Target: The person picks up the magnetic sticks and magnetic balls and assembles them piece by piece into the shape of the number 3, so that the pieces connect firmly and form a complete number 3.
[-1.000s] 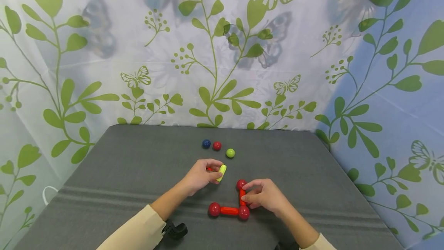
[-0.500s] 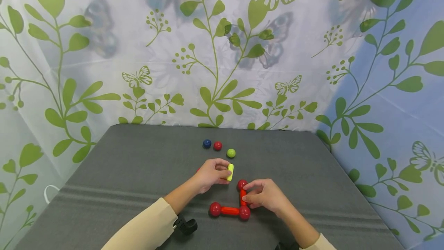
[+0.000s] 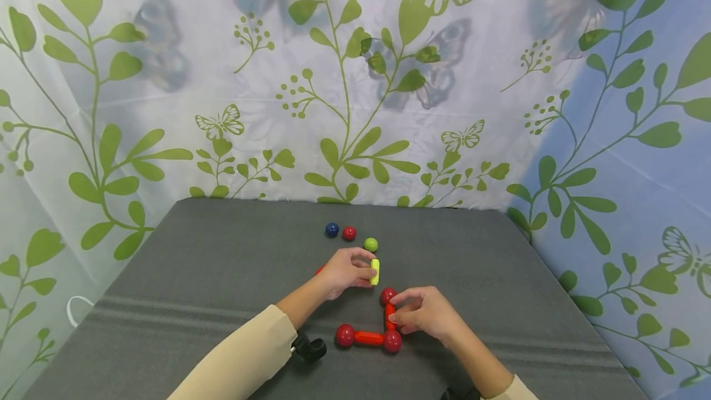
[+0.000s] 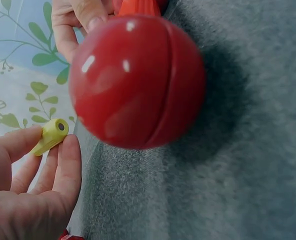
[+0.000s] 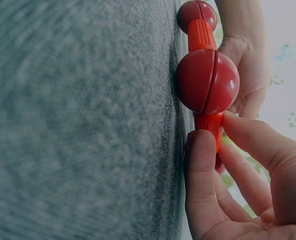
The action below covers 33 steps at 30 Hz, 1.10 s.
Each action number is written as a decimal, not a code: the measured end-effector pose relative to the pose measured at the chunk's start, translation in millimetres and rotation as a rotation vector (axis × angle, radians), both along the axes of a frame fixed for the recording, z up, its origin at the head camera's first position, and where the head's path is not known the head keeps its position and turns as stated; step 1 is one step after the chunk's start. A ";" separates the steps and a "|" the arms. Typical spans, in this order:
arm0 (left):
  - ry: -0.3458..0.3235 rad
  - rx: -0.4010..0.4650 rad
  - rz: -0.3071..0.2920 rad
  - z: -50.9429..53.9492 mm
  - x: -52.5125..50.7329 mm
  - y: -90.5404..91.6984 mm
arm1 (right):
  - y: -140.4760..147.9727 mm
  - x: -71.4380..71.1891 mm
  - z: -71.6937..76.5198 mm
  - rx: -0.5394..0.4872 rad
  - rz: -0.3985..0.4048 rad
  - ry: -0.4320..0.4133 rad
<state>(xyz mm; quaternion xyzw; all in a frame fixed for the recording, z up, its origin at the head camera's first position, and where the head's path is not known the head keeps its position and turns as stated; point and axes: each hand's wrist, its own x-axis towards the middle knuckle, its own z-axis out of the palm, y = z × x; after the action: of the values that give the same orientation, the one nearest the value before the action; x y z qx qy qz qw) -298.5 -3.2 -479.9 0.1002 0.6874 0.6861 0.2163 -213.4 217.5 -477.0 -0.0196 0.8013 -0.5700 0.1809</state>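
Observation:
My left hand [image 3: 347, 271] pinches a short yellow magnetic rod [image 3: 374, 272] between thumb and fingers, above the table; a dark round spot marks the rod's end in the left wrist view. My right hand [image 3: 424, 312] grips an orange-red rod [image 3: 390, 316] of an L-shaped piece on the table. That L has red balls at its far end [image 3: 388, 295], its corner [image 3: 392, 341] and its left end [image 3: 345, 335]. A second orange-red rod [image 3: 369, 338] joins corner and left end. The yellow rod is apart from the L.
Behind the left hand lie a blue ball [image 3: 332, 229], a red ball [image 3: 349, 233] and a green ball [image 3: 370, 244]. A red piece [image 3: 320, 269] shows partly behind the left hand. A leaf-patterned curtain [image 3: 355, 79] hangs behind the grey table [image 3: 222, 276].
My left hand has moved right and slightly away with the yellow rod, which has turned more upright. The right hand and the L-shaped piece stay in place.

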 end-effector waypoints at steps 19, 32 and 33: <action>-0.047 -0.085 -0.015 -0.1 -13.9 19.8 | 1.6 -1.5 -1.3 -0.031 0.024 0.009; -0.072 -0.100 -0.034 -1.1 -17.5 31.8 | 1.8 -1.8 -0.4 -0.053 0.042 0.015; -0.073 -0.101 -0.035 -1.2 -17.7 32.2 | 1.8 -2.0 -0.6 -0.053 0.041 0.015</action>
<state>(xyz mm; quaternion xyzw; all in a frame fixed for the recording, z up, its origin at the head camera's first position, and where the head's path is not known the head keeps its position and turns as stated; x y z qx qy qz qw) -316.2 29.0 -481.1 0.0760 0.7109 0.6498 0.2581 -215.5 219.4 -477.7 -0.0452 0.7865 -0.5872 0.1858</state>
